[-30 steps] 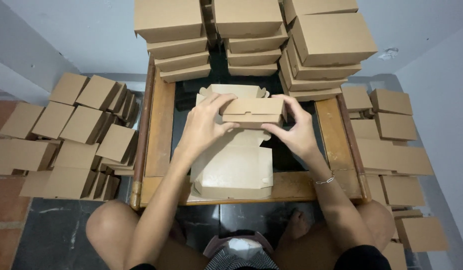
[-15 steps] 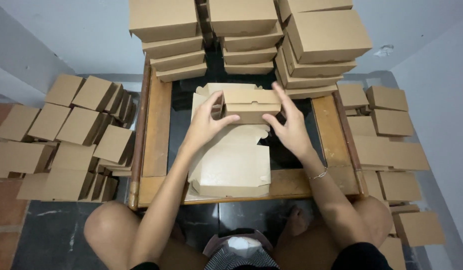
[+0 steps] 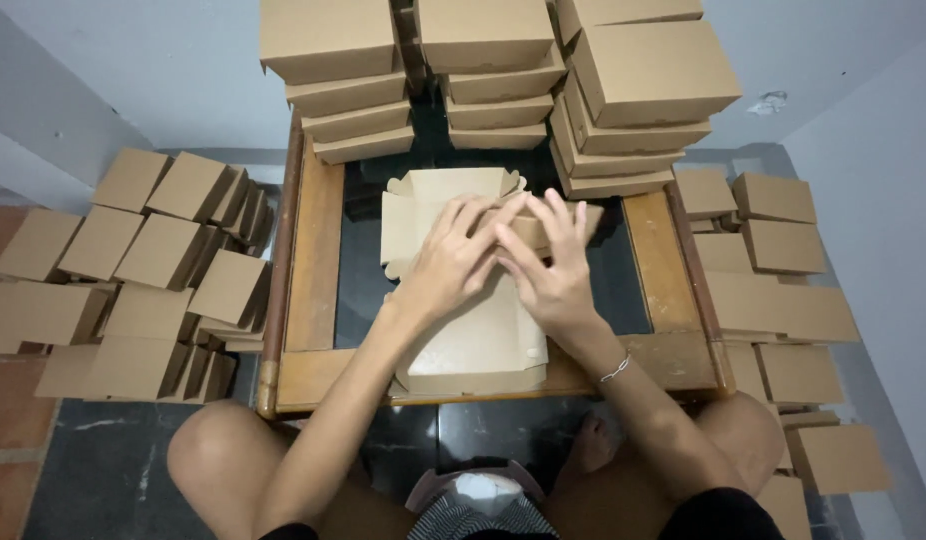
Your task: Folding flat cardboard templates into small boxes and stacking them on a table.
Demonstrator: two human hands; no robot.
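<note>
Both hands, left hand and right hand, press flat with fingers spread on the half-folded cardboard box, grasping nothing, pinning its flaps against the wooden table, I judge.

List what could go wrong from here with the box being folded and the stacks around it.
1. Both hands, left hand and right hand, press on the half-folded cardboard box; uneven pressure might crease a flap.
2. The stacked boxes right behind lean unevenly; a bump might topple them onto the wooden table.
3. The flat blank overhangs the front edge and may slide off.
</note>
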